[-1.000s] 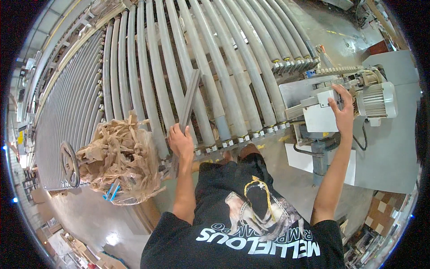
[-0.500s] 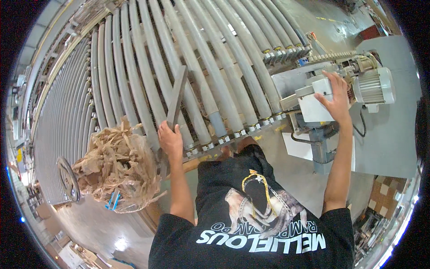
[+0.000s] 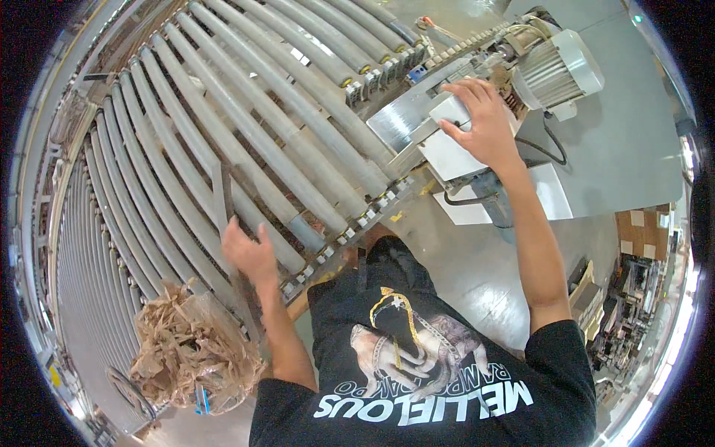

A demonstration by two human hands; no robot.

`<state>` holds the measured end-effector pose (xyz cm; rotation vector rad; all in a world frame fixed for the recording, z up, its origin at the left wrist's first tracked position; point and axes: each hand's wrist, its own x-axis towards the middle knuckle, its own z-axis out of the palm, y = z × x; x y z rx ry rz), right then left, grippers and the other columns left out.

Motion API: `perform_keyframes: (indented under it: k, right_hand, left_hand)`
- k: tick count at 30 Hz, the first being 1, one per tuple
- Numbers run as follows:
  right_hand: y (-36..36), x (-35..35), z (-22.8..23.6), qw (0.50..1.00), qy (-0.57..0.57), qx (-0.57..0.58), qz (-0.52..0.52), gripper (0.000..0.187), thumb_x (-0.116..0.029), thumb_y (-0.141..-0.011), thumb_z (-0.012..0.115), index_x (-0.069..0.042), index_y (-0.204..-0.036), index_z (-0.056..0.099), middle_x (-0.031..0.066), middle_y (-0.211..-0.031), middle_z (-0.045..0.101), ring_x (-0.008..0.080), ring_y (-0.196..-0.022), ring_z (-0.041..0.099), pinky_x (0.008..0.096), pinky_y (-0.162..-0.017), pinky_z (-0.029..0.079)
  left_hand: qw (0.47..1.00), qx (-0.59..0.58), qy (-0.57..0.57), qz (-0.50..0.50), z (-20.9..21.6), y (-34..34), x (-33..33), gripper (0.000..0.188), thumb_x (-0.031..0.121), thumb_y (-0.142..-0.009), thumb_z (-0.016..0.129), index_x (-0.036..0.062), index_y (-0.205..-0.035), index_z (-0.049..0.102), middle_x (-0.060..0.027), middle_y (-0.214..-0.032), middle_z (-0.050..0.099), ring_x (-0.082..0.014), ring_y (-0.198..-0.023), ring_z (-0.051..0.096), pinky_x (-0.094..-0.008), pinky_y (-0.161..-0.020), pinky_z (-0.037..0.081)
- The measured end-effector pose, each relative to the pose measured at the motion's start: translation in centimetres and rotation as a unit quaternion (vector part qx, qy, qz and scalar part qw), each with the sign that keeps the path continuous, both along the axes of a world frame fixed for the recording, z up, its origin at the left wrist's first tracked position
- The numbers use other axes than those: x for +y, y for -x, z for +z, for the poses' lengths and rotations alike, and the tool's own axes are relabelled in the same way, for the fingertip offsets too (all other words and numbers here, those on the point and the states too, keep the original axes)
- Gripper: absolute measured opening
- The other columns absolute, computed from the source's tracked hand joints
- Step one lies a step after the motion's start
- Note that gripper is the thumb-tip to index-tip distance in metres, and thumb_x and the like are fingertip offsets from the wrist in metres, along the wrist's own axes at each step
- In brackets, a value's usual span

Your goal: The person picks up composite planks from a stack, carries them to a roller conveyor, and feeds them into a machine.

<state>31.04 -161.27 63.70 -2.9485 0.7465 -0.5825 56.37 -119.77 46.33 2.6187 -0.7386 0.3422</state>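
I stand at the edge of a roller conveyor with long grey rollers. A thin grey strip lies across the rollers. My left hand is just below its near end, fingers spread and blurred, with the fingertips at the strip's end and no grip on it. My right hand rests flat, fingers apart, on a white box mounted on the machine's metal frame, next to a grey electric motor.
A clear plastic bag full of brown wood scraps hangs at the conveyor's edge, lower left. A metal plate sits left of the white box. Cardboard boxes stand on the grey floor at the right.
My left hand had gripped the strip's near end; now its fingers are spread and the strip lies on the rollers. The view has swung, and my right hand stays on the white box.
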Motion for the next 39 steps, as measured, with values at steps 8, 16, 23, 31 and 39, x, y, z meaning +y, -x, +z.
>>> perform_keyframes:
  k: [8,16,23,31,39]
  right_hand:
    - [0.0,0.6,0.2,1.0,-0.015,-0.001,-0.019,0.055,-0.029,-0.081,0.085,-0.014,-0.131,0.068,0.0104,-0.134,0.065,0.0342,-0.136,0.053,0.0488,-0.117,0.042]
    - [-0.3,1.1,0.6,1.0,-0.014,0.003,-0.022,0.056,-0.03,-0.081,0.086,-0.015,-0.132,0.068,0.0105,-0.135,0.066,0.0348,-0.136,0.054,0.0488,-0.117,0.042]
    - [-0.6,1.4,0.8,1.0,-0.014,0.004,0.003,0.055,-0.023,-0.08,0.085,-0.014,-0.131,0.068,0.0104,-0.135,0.066,0.0353,-0.135,0.053,0.0493,-0.118,0.042]
    - [-0.5,1.6,1.2,1.0,-0.019,0.012,-0.005,0.054,-0.024,-0.081,0.085,-0.016,-0.132,0.069,0.0075,-0.135,0.067,0.0344,-0.137,0.053,0.0471,-0.117,0.043]
    - [0.1,0.5,0.5,0.999,-0.042,0.01,-0.012,0.056,-0.024,-0.083,0.086,-0.017,-0.135,0.069,0.0082,-0.14,0.066,0.0333,-0.139,0.051,0.0462,-0.118,0.04]
  left_hand:
    - [0.92,0.179,0.093,-0.337,-1.5,11.3,-20.9,0.071,0.041,-0.081,0.089,0.0003,-0.133,0.063,-0.0212,-0.131,0.064,-0.0396,-0.125,0.059,-0.0523,-0.11,0.045]
    - [0.911,0.097,-0.04,-0.399,-3.7,15.3,-23.4,0.065,0.035,-0.086,0.081,-0.0008,-0.136,0.059,-0.0217,-0.131,0.06,-0.0371,-0.127,0.056,-0.0499,-0.116,0.038]
    - [0.92,0.216,-0.036,-0.324,-0.6,8.9,-11.2,0.058,0.026,-0.087,0.078,0.0,-0.136,0.06,-0.0199,-0.13,0.064,-0.0387,-0.123,0.058,-0.0481,-0.107,0.047]
    - [0.911,0.318,-0.016,-0.261,3.3,8.4,0.6,0.051,0.023,-0.093,0.078,0.0021,-0.136,0.059,-0.0195,-0.131,0.066,-0.041,-0.122,0.06,-0.0494,-0.105,0.049]
    - [0.936,0.346,0.046,-0.047,2.8,8.2,6.0,0.045,0.027,-0.096,0.074,0.0062,-0.134,0.062,-0.0213,-0.124,0.069,-0.0426,-0.117,0.064,-0.0511,-0.101,0.051]
